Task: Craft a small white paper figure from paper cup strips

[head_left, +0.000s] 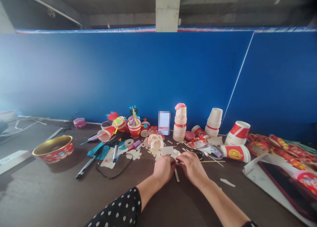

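Note:
My left hand (163, 168) and my right hand (192, 167) meet low over the table, fingers closed in a pinch. Between them a narrow white paper strip (177, 175) hangs down toward me; its upper end is hidden by the fingers. Just beyond my fingertips lie white paper pieces (167, 150). Behind my left hand stands a cut white paper cup (156, 143) with curled, notched edges, and paper scraps lie around it. A loose white scrap (227, 182) rests to the right of my right forearm.
A stack of paper cups (180, 129) rises behind my hands. To the left are decorated cups (134, 129), markers (115, 151), a utility knife (88, 164), a tape roll (129, 142) and a gold-rimmed bowl (55, 151). A dark phone (284, 184) and red-white cups (235, 153) lie right.

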`<state>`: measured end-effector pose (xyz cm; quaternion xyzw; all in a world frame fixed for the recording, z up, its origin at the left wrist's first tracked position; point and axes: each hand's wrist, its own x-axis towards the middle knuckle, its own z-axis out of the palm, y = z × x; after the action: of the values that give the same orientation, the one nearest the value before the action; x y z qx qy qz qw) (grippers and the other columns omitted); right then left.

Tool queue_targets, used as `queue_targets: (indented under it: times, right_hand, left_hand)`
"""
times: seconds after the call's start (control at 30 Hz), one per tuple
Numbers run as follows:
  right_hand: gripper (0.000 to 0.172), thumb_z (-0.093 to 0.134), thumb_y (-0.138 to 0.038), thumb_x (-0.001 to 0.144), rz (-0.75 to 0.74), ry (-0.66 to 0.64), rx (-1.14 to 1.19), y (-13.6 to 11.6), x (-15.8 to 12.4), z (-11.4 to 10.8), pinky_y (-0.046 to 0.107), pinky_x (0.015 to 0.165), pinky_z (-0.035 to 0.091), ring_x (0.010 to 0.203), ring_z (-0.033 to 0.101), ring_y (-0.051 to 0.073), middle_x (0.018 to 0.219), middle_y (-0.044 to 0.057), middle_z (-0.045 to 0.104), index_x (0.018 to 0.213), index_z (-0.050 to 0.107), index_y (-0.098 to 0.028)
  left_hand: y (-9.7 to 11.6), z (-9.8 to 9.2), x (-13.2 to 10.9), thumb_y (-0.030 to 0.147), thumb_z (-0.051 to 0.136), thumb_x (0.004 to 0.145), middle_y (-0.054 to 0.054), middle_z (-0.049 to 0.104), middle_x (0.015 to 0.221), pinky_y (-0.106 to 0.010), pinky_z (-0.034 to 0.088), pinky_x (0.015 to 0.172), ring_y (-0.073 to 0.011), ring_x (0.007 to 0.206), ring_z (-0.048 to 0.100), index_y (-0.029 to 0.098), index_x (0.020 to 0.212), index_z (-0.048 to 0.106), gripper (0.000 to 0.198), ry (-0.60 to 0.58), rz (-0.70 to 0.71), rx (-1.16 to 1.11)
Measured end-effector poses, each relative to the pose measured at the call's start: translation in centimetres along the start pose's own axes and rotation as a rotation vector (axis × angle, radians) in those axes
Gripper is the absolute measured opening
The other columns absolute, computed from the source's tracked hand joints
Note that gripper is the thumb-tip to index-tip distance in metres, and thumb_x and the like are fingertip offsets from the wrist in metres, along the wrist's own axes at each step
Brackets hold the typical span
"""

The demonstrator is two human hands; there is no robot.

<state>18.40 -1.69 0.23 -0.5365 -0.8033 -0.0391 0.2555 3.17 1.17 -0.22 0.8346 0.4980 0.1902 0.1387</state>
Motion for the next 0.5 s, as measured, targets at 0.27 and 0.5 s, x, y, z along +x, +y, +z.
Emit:
queue_targets:
  times: [0.27,0.5]
  right_hand:
    - [0.023,0.042,-0.017,0.086,-0.002,-0.001,-0.001,-0.25,0.01,0.01,0.031,0.083,0.034,0.086,0.053,0.017,0.085,0.003,0.063,0.088,0.064,-0.022]
    - [0.024,0.044,-0.013,0.084,-0.003,0.018,0.001,-0.19,0.03,0.29,0.03,0.084,0.033,0.088,0.053,0.017,0.086,0.002,0.064,0.092,0.064,-0.023]
  left_hand:
    - [0.56,-0.29,-0.04,0.022,0.049,0.084,-0.006,0.065,0.089,-0.024,0.042,0.069,-0.0185,0.082,0.06,0.018,0.084,0.068,0.019,-0.01,-0.04,0.009]
    - [0.65,-0.34,-0.12,0.022,0.048,0.084,-0.006,0.065,0.089,-0.024,0.042,0.068,-0.019,0.084,0.06,0.018,0.084,0.067,0.019,-0.009,-0.045,0.018]
